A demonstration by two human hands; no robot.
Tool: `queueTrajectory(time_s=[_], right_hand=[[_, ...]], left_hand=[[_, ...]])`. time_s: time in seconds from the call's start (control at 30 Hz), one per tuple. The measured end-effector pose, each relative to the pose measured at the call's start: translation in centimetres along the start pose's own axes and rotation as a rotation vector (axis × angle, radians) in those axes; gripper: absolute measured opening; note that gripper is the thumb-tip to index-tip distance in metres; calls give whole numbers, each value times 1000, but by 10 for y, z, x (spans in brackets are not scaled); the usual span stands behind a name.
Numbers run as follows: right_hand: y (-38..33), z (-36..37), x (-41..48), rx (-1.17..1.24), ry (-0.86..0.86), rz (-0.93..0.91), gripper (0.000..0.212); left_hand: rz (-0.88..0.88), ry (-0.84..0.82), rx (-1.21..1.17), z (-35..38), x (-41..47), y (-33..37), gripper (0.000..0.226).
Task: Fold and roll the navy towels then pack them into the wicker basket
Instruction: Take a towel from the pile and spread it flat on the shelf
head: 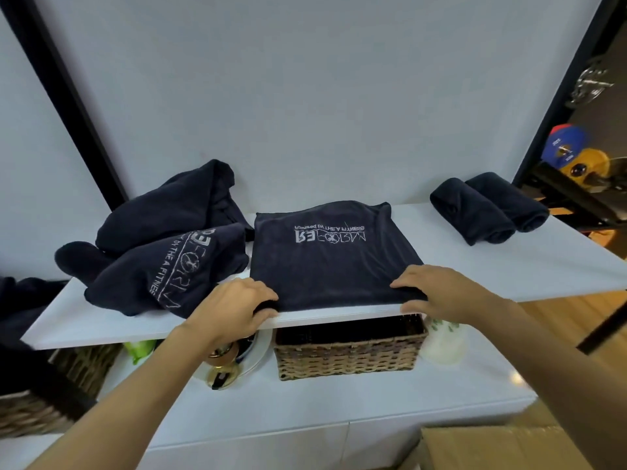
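A navy towel (pixel 325 256) with white lettering lies folded flat on the white shelf (pixel 509 266). My left hand (pixel 234 307) pinches its near left corner at the shelf edge. My right hand (pixel 437 290) grips the near right corner, fingers on top and thumb under the edge. A heap of unfolded navy towels (pixel 163 239) sits to the left. Two rolled navy towels (pixel 488 208) lie side by side at the back right. The wicker basket (pixel 346 354) stands on the lower counter, under the shelf edge.
Under the shelf stand a white plate with a gold item (pixel 234 357), a green object (pixel 139 351) and a white pot (pixel 441 344). Another wicker basket (pixel 30 412) sits at the lower left. A cardboard box (pixel 492 449) is at the lower right.
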State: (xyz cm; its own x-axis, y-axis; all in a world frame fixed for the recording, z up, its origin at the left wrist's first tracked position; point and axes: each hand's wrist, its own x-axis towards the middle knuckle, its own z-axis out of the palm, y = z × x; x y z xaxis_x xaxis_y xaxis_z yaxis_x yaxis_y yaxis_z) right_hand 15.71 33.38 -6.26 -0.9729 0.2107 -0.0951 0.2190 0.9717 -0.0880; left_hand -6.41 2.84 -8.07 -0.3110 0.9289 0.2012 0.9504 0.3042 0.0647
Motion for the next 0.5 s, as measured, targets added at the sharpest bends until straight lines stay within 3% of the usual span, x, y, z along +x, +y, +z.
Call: queueTrajectory(time_s=[0.13, 0.2, 0.3, 0.43, 0.5], right_hand=[[5, -9, 0, 19, 22, 3, 33], [0, -9, 2, -102, 16, 4, 27], [-8, -17, 9, -304, 35, 15, 20], [-1, -81, 40, -183, 209, 290, 17], [9, -120, 64, 19, 344, 349, 15]], left_hand=[[-28, 39, 181, 6, 0, 0, 7], [-85, 84, 189, 2, 5, 3, 1], [-186, 187, 96, -19, 21, 2, 14], [-359, 297, -21, -79, 65, -6, 23], [-432, 405, -292, -111, 100, -10, 22]])
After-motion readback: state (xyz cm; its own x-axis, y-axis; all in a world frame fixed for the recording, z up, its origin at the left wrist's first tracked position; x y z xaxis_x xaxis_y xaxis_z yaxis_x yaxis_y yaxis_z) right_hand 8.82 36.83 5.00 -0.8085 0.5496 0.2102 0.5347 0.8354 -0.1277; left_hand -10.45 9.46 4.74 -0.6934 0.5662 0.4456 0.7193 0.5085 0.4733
